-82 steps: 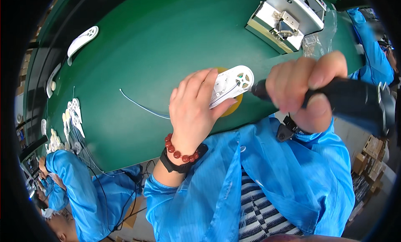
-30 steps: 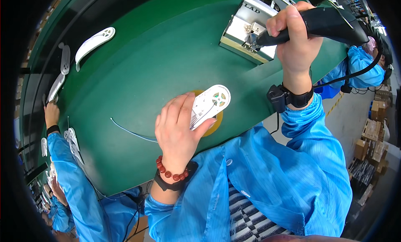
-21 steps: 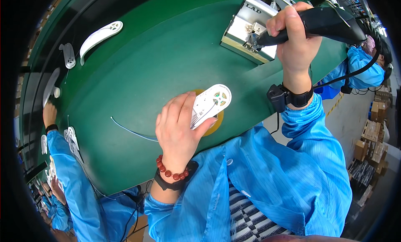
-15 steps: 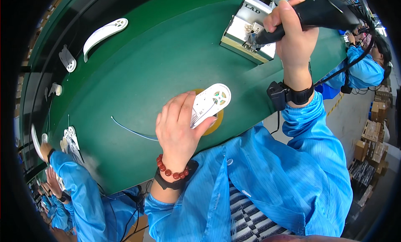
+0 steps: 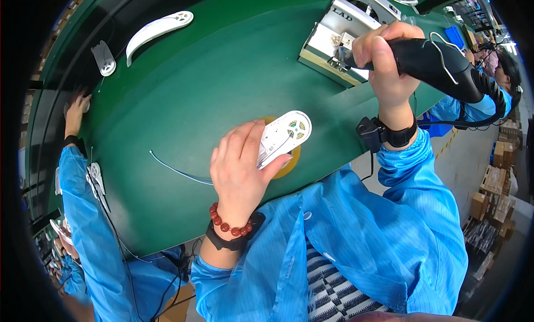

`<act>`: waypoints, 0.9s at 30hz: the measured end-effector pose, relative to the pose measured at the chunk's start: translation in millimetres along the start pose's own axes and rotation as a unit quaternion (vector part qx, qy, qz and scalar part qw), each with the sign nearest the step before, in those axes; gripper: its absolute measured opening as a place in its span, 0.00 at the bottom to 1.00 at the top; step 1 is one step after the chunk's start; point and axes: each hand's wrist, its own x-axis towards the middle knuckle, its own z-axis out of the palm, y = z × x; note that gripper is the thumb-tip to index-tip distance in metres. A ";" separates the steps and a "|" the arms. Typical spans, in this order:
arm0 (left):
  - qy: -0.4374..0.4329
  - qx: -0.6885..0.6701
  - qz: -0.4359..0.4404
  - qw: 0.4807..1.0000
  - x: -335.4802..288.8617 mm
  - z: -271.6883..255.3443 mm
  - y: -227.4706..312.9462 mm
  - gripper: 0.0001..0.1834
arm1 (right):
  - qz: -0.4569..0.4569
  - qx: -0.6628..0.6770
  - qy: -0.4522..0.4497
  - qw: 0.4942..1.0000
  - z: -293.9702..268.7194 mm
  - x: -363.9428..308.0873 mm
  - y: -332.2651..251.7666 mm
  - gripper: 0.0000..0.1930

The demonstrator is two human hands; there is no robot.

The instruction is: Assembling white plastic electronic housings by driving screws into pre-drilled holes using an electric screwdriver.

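While a co-worker's hand [image 5: 75, 112] is stretched out to the far left rim of the worktop [image 5: 183, 99], a bunch of white parts [image 5: 95, 178] is seen just right of the blue sleeve [image 5: 92, 227] that belongs to it. Toward the back, a small plate [image 5: 104, 58] and, right of it, a curved shell [image 5: 158, 31] are left lying apart. Nearer the middle, a thin wire [image 5: 179, 174] is spread leftward from beside the left grip [image 5: 238, 155], whose wrist is circled by red beads [image 5: 225, 227] and a black band [image 5: 222, 242].

By this grip the white case [image 5: 285, 135] is clasped, its left part covered by the fingers and its near edge pressed by the thumb. The case is held over a yellow ring [image 5: 290, 163], near the front edge of the worktop.

At the back right, a boxy machine [image 5: 328, 39] is placed. The black driver [image 5: 428, 60] is clenched in the right grip [image 5: 389, 66], and its tip is held at the machine's front; whether they touch cannot be told. A ribbed cable [image 5: 492, 91] is joined to the driver's rear. Farther right, a second co-worker [image 5: 473, 108] is seen, and cartons [image 5: 503, 155] are stacked on the floor.
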 end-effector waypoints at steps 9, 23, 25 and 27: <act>-0.006 0.004 -0.004 1.000 6.2 10.3 1.5 0.35 | 0.106 0.165 0.102 0.975 -8.1 8.3 23.9 0.03; -0.008 0.008 -0.005 1.000 7.8 20.8 1.5 0.35 | 0.199 0.149 0.134 0.959 -5.4 3.4 36.1 0.03; -0.007 0.005 -0.006 1.000 6.1 20.4 -0.1 0.34 | 0.218 0.125 0.113 0.961 2.5 -8.1 42.0 0.03; -0.004 -0.002 -0.003 1.000 5.4 20.3 -2.4 0.34 | 0.227 0.165 0.134 0.950 6.7 -18.7 42.3 0.04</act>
